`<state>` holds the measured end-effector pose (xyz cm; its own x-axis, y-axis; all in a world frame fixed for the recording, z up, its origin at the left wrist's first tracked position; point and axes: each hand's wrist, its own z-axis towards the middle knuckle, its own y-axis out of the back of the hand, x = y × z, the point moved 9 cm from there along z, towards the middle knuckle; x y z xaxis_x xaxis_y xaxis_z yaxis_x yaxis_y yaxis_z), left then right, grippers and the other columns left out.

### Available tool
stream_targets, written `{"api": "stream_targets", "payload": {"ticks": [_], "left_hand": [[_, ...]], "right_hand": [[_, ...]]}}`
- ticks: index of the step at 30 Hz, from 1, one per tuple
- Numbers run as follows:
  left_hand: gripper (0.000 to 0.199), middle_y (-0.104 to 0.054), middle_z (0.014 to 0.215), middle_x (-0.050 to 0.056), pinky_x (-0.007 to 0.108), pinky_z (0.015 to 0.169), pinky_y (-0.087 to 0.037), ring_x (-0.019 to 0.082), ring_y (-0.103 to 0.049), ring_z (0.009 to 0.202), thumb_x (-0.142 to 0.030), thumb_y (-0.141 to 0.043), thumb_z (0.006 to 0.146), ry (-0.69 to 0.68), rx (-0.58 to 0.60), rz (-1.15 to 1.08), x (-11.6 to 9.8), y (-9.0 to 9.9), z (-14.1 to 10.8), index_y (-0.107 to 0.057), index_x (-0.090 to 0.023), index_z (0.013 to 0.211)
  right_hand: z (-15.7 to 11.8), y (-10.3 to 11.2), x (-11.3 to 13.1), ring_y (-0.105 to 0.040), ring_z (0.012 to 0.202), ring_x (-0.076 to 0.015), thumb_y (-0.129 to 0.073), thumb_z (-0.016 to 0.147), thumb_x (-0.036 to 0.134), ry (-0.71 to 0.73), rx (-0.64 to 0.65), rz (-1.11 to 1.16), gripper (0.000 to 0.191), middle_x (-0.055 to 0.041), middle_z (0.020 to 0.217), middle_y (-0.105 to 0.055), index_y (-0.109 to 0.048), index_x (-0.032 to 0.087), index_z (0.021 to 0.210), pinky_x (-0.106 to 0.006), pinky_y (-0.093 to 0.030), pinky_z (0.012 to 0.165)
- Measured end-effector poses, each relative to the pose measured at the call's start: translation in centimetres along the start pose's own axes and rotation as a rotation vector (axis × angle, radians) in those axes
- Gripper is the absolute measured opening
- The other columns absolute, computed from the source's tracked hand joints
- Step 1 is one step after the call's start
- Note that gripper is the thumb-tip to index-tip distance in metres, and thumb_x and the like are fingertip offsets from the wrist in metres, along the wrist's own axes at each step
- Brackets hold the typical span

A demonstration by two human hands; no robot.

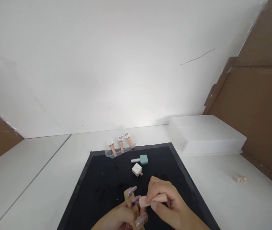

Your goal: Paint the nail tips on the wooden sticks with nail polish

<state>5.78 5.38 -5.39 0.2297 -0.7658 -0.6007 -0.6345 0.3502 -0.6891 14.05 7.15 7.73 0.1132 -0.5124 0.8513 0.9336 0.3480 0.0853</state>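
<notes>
Low in the middle of the head view, my left hand (116, 218) is closed around what looks like a tan practice hand (127, 195) with long false nails. One pinkish-purple nail (135, 198) points towards my right hand (169, 201). Between thumb and fingers, that hand pinches a peach nail polish brush cap (159, 198), with its brush end at this nail; the bristles are hard to make out. Just beyond lies a white nail polish bottle (137, 169) with its neck uncapped. Behind it lies a teal polish bottle (143, 159) with a silver cap.
A black mat (102, 179) covers the middle of the white table (42, 179). At its far edge, a clear tray (112, 156) holds three peach-capped polish bottles. A translucent white box (212, 137) stands at right, with small beige rings (239, 180) nearer. Brown cardboard (258, 118) borders the right side.
</notes>
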Motion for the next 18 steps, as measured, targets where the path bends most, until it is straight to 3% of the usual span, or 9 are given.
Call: {"api": "stream_targets", "payload": {"ticks": [5, 10, 18], "left_hand": [[0.019, -0.043, 0.051, -0.005, 0.016, 0.036, -0.018, 0.003, -0.029, 0.040, -0.001, -0.052, 0.046, -0.024, 0.082, 0.014, -0.1, -0.4, -0.1, -0.052, -0.015, 0.059], [0.018, -0.041, 0.050, -0.005, 0.016, 0.039, -0.019, 0.003, -0.031, 0.040, 0.000, -0.052, 0.046, -0.024, 0.004, -0.050, 0.4, 1.0, 0.1, -0.049, -0.014, 0.057], [0.017, -0.040, 0.051, -0.005, 0.018, 0.042, -0.019, 0.004, -0.031, 0.042, -0.002, -0.056, 0.048, -0.042, 0.027, -0.018, 0.3, 1.1, 0.2, -0.051, -0.015, 0.058]], "right_hand": [[-0.1, 1.1, -0.8, -0.047, 0.058, -0.0130, -0.052, 0.081, 0.011, -0.046, -0.095, 0.015, 0.014, 0.0014, 0.065, -0.051, -0.062, 0.020, 0.075, -0.025, -0.035, 0.057], [0.0, 0.1, 0.3, -0.051, 0.064, -0.0145, -0.051, 0.073, 0.001, 0.053, -0.004, 0.016, 0.025, 0.0001, 0.067, -0.056, -0.064, 0.021, 0.082, -0.026, -0.038, 0.061], [0.4, 0.1, 0.8, -0.050, 0.062, -0.0133, -0.049, 0.066, -0.004, 0.057, 0.005, -0.107, 0.029, 0.0014, 0.062, -0.053, -0.063, 0.020, 0.074, -0.024, -0.037, 0.057]]}}
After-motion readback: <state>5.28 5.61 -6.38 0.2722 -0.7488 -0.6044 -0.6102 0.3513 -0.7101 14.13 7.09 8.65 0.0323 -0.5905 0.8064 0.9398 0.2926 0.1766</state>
